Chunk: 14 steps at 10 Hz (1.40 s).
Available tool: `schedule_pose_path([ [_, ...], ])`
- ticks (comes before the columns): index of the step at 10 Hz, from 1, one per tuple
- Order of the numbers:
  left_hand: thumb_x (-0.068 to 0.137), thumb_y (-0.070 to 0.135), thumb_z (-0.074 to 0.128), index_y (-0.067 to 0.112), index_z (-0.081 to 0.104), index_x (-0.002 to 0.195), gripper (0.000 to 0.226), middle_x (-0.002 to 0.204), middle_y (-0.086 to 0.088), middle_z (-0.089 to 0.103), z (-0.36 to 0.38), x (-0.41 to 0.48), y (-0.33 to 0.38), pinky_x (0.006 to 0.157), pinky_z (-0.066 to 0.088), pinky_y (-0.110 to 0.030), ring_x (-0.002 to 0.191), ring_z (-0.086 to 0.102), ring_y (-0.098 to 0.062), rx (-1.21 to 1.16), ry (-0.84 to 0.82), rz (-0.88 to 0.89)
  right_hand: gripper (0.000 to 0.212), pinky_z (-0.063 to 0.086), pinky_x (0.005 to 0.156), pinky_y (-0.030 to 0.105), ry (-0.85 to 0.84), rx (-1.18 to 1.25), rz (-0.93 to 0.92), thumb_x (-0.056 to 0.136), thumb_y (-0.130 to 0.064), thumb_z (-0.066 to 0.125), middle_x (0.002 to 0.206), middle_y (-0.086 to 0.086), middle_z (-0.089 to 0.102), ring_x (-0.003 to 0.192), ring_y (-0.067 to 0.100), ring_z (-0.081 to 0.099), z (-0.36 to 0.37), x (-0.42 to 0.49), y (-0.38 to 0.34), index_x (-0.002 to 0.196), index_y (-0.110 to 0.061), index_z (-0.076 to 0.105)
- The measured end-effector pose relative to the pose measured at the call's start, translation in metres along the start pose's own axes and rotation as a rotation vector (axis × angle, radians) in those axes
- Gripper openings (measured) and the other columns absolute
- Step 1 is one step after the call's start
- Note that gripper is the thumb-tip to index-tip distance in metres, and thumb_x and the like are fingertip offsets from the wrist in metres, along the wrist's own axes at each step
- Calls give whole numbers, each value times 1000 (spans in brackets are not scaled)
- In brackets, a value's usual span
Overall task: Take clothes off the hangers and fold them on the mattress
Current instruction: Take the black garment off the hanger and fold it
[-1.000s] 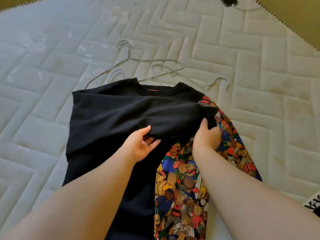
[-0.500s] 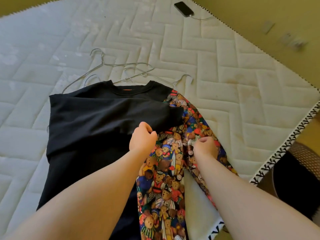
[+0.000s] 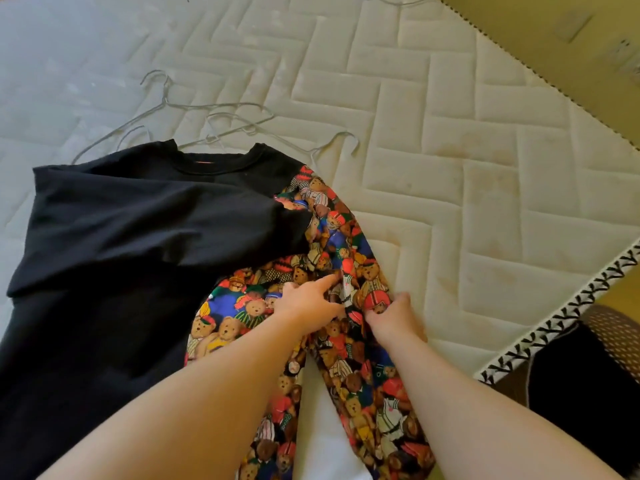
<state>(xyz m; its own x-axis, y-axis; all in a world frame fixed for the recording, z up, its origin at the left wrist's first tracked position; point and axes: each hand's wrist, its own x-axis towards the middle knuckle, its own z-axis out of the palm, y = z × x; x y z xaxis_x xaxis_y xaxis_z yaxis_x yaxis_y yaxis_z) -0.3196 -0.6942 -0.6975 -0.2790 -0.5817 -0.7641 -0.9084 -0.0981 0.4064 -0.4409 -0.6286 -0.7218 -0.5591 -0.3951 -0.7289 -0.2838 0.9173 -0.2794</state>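
Observation:
A black sweatshirt (image 3: 114, 244) with teddy-bear print sleeves lies flat on the white quilted mattress (image 3: 450, 174). Its left sleeve is folded across the body, dark side up. The printed right sleeve (image 3: 332, 237) runs down towards me. My left hand (image 3: 308, 303) rests on the printed fabric with the forefinger stretched out. My right hand (image 3: 391, 317) grips the outer edge of that sleeve, fingers curled into the cloth. Bare wire hangers (image 3: 211, 119) lie on the mattress just beyond the collar.
The mattress edge with black-and-white stitching (image 3: 568, 306) runs diagonally at the right. Beyond it sits a dark mesh object (image 3: 588, 375). A cable (image 3: 408, 0) lies at the top edge of the mattress.
Both hands let go of the black folded sleeve and moved right and down onto the printed sleeve. My right hand now grips its edge. The view swung right.

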Motion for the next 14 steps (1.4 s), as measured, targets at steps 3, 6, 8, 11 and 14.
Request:
schedule_pose_path([
  [3,95,23,54,33,25,146,60,97,5,49,40,31,88,62,41,-24,74,51,-13,-414,-94,58,24,40,82,37,408,118,-102,98,-26,45,117,12,58,107,33,55,-114,54,2,115,-13,55],
  [6,96,19,48,26,20,148,60,110,5,50,54,47,125,63,41,-18,70,47,-5,-340,-65,58,32,38,70,32,210,402,172,99,-28,38,105,12,56,92,29,54,-112,64,27,116,-4,53],
  [8,93,25,49,28,25,147,59,155,-4,9,76,52,133,109,33,-36,136,29,-31,49,-120,60,50,46,65,41,-50,1053,698,92,-38,53,96,8,49,91,30,55,-76,54,66,132,-8,46],
  [11,97,23,48,22,27,147,55,151,-8,27,61,41,137,102,33,-31,126,39,-24,-178,-126,50,44,44,67,26,474,1207,449,90,3,48,125,7,53,91,25,55,-115,44,50,131,-9,39],
  [14,94,45,46,21,51,130,44,112,2,60,-24,-2,123,87,51,-33,99,60,-16,-1048,282,146,48,38,85,31,196,67,-643,97,-13,40,133,8,42,119,29,45,-94,-29,-53,142,-28,37],
])
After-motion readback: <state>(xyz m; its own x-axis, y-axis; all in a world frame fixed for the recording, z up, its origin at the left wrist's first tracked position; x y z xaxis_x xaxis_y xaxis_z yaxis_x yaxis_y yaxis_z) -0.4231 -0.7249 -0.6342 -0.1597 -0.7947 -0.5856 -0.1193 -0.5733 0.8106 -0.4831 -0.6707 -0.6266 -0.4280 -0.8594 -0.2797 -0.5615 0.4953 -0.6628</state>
